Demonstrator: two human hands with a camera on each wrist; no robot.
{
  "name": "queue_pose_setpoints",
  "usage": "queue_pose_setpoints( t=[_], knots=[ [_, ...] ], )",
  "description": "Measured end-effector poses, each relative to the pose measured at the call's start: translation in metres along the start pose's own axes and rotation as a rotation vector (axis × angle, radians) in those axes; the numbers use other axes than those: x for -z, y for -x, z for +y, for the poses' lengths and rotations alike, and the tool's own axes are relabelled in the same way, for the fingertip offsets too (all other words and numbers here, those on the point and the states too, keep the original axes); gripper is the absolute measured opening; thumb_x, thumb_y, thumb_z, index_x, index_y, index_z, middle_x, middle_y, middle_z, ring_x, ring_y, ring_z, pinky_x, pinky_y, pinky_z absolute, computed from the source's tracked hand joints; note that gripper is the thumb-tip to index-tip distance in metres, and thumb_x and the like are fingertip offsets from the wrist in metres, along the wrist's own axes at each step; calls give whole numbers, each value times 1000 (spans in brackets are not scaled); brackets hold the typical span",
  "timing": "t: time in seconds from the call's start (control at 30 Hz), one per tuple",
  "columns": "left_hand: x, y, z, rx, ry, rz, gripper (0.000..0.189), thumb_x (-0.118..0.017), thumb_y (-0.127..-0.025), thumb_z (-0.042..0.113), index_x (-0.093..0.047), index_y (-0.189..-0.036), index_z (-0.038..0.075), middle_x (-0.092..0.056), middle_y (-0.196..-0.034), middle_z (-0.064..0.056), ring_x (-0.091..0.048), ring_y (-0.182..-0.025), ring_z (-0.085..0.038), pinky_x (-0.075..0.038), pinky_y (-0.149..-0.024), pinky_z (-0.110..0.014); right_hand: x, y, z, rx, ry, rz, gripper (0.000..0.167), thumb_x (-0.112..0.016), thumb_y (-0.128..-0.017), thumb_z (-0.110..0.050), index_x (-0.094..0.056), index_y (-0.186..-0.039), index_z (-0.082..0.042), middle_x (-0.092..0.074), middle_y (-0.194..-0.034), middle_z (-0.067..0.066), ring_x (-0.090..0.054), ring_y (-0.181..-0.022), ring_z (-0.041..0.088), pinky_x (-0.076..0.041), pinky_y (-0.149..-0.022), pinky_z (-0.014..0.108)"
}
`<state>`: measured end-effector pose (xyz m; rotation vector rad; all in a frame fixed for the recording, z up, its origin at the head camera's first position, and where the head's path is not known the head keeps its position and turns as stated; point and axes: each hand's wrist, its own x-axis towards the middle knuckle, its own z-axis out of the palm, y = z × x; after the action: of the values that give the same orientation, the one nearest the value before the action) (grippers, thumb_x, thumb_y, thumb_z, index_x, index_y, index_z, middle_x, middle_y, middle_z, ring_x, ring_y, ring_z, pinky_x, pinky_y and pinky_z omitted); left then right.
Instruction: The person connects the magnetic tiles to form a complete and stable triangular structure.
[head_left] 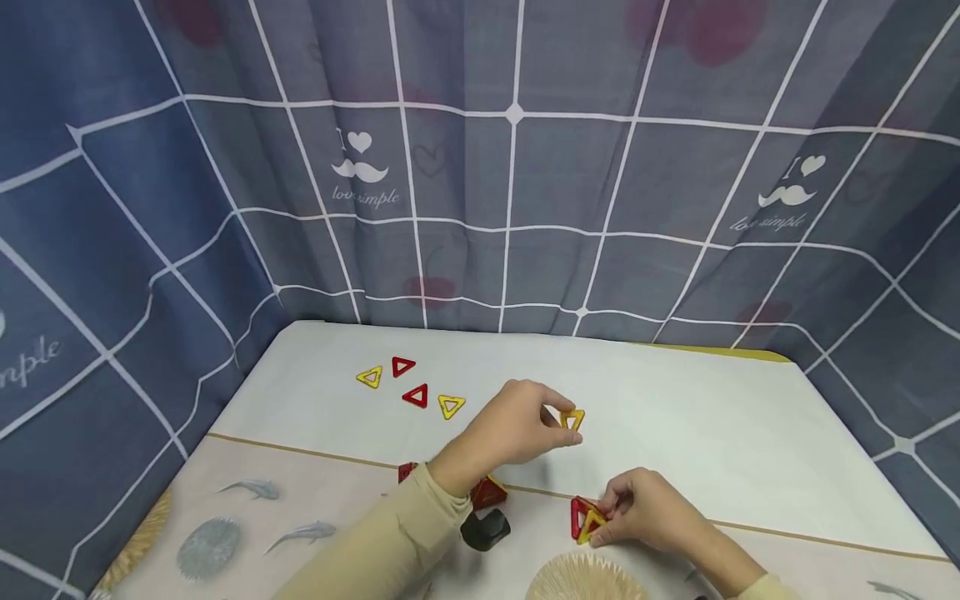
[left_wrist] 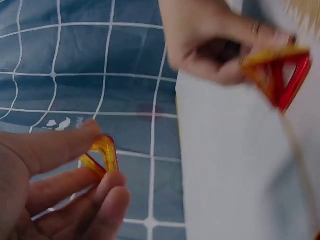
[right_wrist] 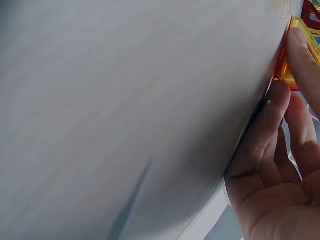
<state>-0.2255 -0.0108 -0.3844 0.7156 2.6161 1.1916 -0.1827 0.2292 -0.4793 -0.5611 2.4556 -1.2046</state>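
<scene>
While your left hand (head_left: pixel 519 423) pinches a yellow triangle (head_left: pixel 579 417) and right hand (head_left: pixel 648 512) red-yellow triangles (head_left: pixel 575 520), the surface (head_left: pixel 712 417) lies open toward two o'clock, curtain (head_left: pixel 555 175) past twelve-o'clock edge (head_left: pixel 525 338).

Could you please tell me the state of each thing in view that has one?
Left hand: pinching
Pinched yellow triangle: raised
Right hand: gripping
Gripped red triangle and yellow triangle: touching each other
Two far red triangles: flat, apart
Two far yellow triangles: flat, apart
Red pieces by left sleeve: partly hidden
Curtain: hanging
</scene>
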Motion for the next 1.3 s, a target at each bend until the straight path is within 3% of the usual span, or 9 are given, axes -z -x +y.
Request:
queue_pose_setpoints(
  t=[0.17, 0.33, 0.57, 0.7, 1.0, 1.13, 1.3],
  knots=[
    [-28, 17, -5, 29, 8, -11, 32, -84, -84, 20, -77, -112, 7, -72, -84, 5, -58, -64, 2, -47, -58, -21, 5, 1, 0, 0, 28, 27, 30, -95, -66, -27, -70, -75, -14, -62, -67, -7, -54, -58, 4, -45, -51, 22],
    [-52, 24, -17, 66, -61, -38, 31, -86, -80, 21, -79, -107, 9, -74, -92, 5, -54, -66, -1, -45, -62, -22, 5, -2, 3, 4, 48, 23, 28, -95, -67, -29, -71, -75, -15, -64, -68, -8, -56, -58, 5, -47, -52, 23],
    [-69, 28, -32, 113, -66, -45, 30, -89, -76, 21, -80, -102, 9, -74, -98, 3, -65, -97, -11, -51, -82, -28, 1, -3, 2, 6, 50, 39, 27, -95, -67, -26, -72, -75, -15, -63, -66, -8, -54, -57, 5, -45, -51, 23],
    [-76, 30, -40, 102, -60, -30, 29, -88, -76, 21, -80, -101, 9, -74, -97, 2, -66, -99, -14, -51, -84, -30, -1, -2, -1, 10, 31, 44, 27, -95, -67, -23, -71, -74, -13, -63, -65, -8, -55, -57, 5, -45, -51, 23],
    [-83, 36, -44, 40, -21, -32, 30, -88, -78, 22, -80, -104, 10, -74, -96, 5, -56, -78, -3, -46, -71, -24, -1, 3, -3, -24, 47, 53, 27, -95, -67, -23, -71, -74, -14, -64, -66, -7, -57, -57, 7, -46, -51, 23],
    [-86, 39, -39, 32, 3, -39, 30, -88, -79, 20, -79, -106, 9, -67, -78, 11, -53, -65, 0, -45, -62, -21, -3, 4, -3, -21, 33, 59, 27, -95, -66, -21, -72, -75, -12, -65, -66, -7, -59, -57, 8, -48, -51, 23],
    [-90, 40, -41, -20, 8, -29, 31, -87, -79, 18, -79, -107, 7, -60, -67, 14, -52, -58, 2, -44, -56, -18, -3, 4, -4, -34, 15, 54, 26, -95, -67, -20, -73, -78, -11, -67, -69, -6, -62, -60, 10, -50, -54, 24]
  ],
)
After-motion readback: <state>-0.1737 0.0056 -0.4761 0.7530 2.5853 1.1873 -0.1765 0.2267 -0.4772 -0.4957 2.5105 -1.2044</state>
